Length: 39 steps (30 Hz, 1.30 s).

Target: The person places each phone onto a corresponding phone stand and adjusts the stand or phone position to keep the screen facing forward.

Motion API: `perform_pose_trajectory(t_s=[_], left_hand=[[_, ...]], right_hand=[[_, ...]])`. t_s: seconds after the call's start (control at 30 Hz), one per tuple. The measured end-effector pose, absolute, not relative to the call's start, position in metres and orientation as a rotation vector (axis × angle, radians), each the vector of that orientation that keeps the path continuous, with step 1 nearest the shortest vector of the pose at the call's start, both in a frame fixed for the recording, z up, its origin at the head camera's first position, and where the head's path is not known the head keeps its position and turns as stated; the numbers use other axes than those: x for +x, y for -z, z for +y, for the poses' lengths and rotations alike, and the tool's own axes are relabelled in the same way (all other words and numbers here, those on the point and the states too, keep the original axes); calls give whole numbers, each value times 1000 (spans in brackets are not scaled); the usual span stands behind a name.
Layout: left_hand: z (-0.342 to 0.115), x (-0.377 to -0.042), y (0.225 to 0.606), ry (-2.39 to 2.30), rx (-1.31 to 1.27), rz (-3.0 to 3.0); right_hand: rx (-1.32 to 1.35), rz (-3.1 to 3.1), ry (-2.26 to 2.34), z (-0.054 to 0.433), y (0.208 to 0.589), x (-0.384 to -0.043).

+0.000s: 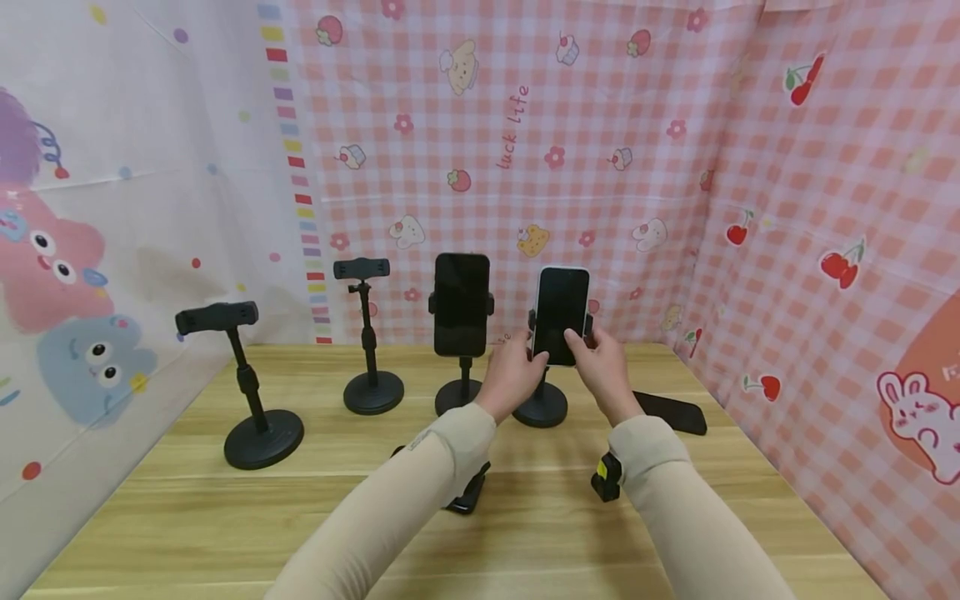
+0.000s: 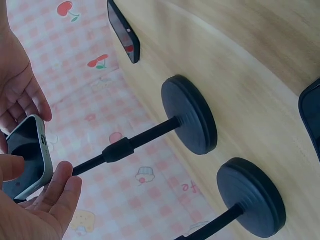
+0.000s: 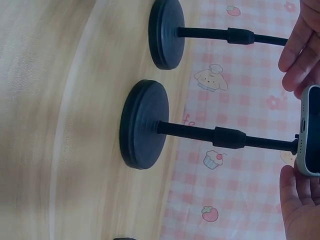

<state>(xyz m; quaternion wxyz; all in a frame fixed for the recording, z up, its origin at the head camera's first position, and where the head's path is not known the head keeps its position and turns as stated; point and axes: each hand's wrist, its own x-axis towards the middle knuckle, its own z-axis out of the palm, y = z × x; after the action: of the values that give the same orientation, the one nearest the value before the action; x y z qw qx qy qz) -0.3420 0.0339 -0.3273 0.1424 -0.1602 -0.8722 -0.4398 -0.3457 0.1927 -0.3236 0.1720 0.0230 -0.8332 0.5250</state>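
A phone with a pale silver frame and dark screen point(image 1: 562, 321) stands upright in the clamp of a black phone stand point(image 1: 542, 407). My left hand point(image 1: 510, 377) holds its lower left edge, thumb at the front corner and fingers around the side. On the other side my right hand point(image 1: 604, 373) grips it, thumb pressed on the lower screen. The left wrist view shows the phone's bottom edge point(image 2: 46, 150) between both hands. In the right wrist view, right-hand fingers point(image 3: 290, 195) lie along one side. The clamp is mostly hidden behind phone and hands.
Left of it, another stand point(image 1: 457, 395) carries a black phone point(image 1: 461, 304). Two stands with bare clamps point(image 1: 373, 392) point(image 1: 264, 439) stand farther left. One black phone point(image 1: 671, 412) lies at right; another dark phone point(image 1: 467, 500) lies partly under the left sleeve.
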Motion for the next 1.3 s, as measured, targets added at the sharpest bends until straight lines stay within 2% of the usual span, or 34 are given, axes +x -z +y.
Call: perform_pose_trajectory(t_s=[0.9,1.3], left_hand=[[24,-333,340,1104,-550,-2639],[18,-329,346,1062,-603,-2740]], right_hand=[[21,-2353,-1488,181,354,-327],[106,-2483,-1370,184,369,-320]])
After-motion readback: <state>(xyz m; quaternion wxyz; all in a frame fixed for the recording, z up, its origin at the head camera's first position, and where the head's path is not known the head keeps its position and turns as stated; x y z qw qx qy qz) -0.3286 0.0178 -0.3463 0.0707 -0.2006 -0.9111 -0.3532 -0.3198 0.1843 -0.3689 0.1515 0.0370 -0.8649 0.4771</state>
